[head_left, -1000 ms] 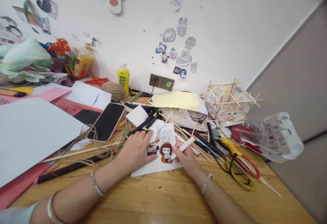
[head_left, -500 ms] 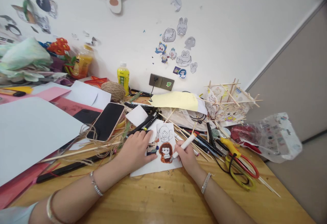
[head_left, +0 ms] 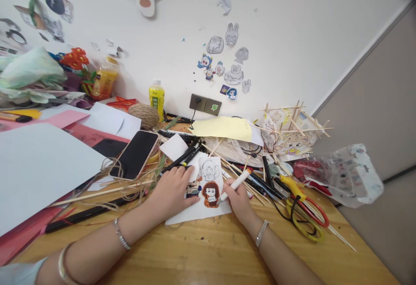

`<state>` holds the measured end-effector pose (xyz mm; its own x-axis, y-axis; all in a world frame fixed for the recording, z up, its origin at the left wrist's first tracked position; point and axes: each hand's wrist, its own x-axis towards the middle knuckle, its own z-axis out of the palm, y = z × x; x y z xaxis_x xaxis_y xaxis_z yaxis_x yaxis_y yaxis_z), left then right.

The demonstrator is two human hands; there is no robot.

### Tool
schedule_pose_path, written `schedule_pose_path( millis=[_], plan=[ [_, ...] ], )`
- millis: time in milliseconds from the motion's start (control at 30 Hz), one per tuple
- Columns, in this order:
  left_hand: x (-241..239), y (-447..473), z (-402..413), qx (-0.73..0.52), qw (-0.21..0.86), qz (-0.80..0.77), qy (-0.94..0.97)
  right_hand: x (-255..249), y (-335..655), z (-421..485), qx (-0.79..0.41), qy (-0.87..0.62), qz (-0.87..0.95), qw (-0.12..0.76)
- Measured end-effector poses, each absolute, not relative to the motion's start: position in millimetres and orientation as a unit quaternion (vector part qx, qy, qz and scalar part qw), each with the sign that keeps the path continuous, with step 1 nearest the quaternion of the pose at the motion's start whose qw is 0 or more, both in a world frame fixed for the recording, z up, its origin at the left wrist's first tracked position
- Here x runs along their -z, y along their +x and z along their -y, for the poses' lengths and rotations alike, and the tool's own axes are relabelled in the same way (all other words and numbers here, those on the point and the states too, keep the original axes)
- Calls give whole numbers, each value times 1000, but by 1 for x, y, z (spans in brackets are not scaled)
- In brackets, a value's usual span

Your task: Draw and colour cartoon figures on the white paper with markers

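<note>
A white sheet of paper [head_left: 208, 214] with cartoon drawings lies on the wooden table. My left hand [head_left: 175, 189] rests flat across its left part, fingers spread, partly covering one coloured figure. In my right hand [head_left: 238, 200] is a white marker with an orange end [head_left: 236, 181], gripped like a pen and tilted. Its tip is at the right edge of a coloured figure with brown hair and an orange outline [head_left: 211, 194]. Above that figure is an uncoloured line drawing [head_left: 209, 170].
A phone [head_left: 134, 155] and twine lie left of the paper, beside large white sheets [head_left: 45, 168]. Behind are scattered black markers, wooden sticks and a yellow paper [head_left: 224, 128]. Scissors with red and yellow handles [head_left: 308, 211] and a plastic bag [head_left: 351, 174] are on the right.
Almost nothing differs. The marker in my right hand has shifted very slightly; my left hand stays in place on the paper.
</note>
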<state>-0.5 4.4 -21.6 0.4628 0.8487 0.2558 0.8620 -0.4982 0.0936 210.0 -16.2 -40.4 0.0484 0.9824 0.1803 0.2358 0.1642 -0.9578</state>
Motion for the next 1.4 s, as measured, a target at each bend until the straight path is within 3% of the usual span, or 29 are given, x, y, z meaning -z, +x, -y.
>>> schedule_pose_path(
  millis=[400,767,900,1033,1200,1400],
  plan=[
    [22,-1,-6,161,0,498,-852,40,211,16,-361,-520,539,555],
    [19,-8,-21,323,-230,496,-773,33,218,4,-244,-520,466,673],
    [20,-10,-28,398,-321,468,-721,30,219,3,-210,-549,447,674],
    [18,-10,-29,444,-404,449,-661,33,221,-2,-260,-533,460,660],
    [14,-10,-26,459,-604,412,-504,35,218,2,-282,-502,546,608],
    [16,-15,-31,475,-582,463,-470,26,212,11,-325,-491,522,617]
  ],
)
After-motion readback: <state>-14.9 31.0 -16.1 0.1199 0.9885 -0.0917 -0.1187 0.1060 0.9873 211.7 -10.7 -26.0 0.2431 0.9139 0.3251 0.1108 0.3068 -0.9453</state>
